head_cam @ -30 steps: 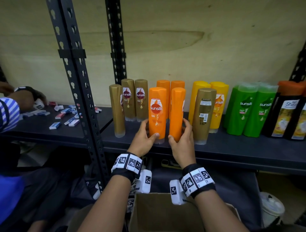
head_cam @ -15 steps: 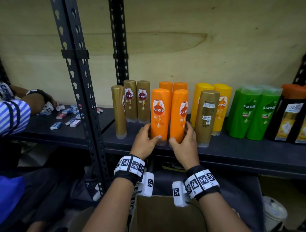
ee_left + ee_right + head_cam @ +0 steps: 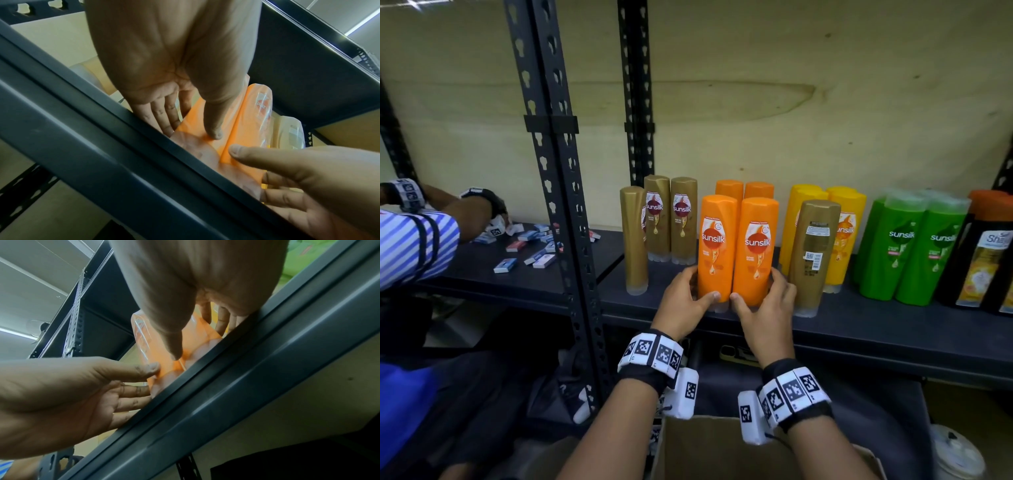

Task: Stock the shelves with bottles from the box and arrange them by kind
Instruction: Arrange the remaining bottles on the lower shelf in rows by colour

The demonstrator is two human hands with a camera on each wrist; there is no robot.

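Squaring up 2 orange bottles [image 3: 736, 250] on the shelf [image 3: 859, 329], left hand [image 3: 683, 303] and right hand [image 3: 765, 308] each grasping 1, labels forward, matching kinds together.

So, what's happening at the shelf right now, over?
Left hand and right hand grip two orange plastic bottles. Both upright on shelf. Stray brown bottle close right.

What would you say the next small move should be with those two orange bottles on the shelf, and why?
Probably slide the two front orange bottles back against the rear orange pair. The left hand and right hand already hold them side by side, labels forward, yet they stand near the shelf edge, ahead of their kind.
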